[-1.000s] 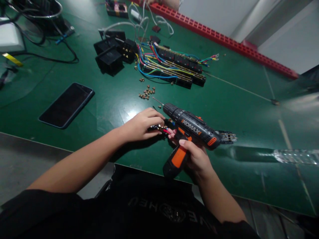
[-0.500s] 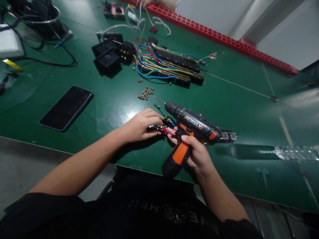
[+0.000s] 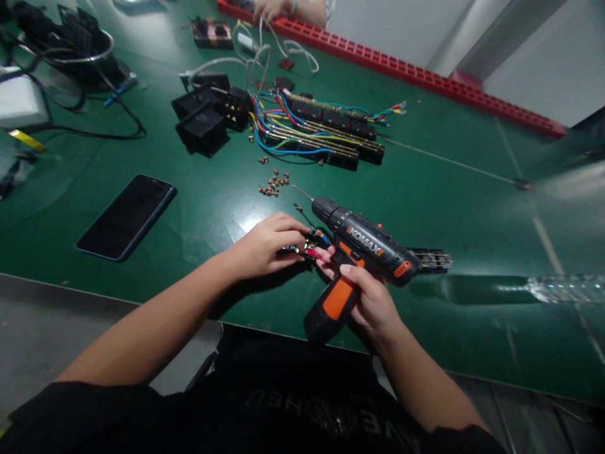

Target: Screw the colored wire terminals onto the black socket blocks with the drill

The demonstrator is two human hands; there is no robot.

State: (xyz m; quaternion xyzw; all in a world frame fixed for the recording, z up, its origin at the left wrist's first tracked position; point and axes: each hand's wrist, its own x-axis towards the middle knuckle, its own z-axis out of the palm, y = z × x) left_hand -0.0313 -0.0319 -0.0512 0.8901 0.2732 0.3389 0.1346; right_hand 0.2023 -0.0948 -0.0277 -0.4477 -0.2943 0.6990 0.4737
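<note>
My right hand is wrapped around the handle of a black and orange cordless drill, whose long bit points to the upper left. Some of its fingertips reach past the handle to a red wire. My left hand is closed on the near end of a wired terminal strip with brass screws and a blue wire. The drill hides the strip's middle, and its far end shows behind the drill. Loose brass screws lie in a small pile beyond my left hand.
Several wired strips lie farther back beside black plastic housings. A phone rests at left, near a bin of black parts and cables. Across the green table, another person's hand is by the red edging.
My hands stay in nearly the same place, with the drill tilted much as before. The view has shifted slightly, and more of the other person's hand shows at the top.
</note>
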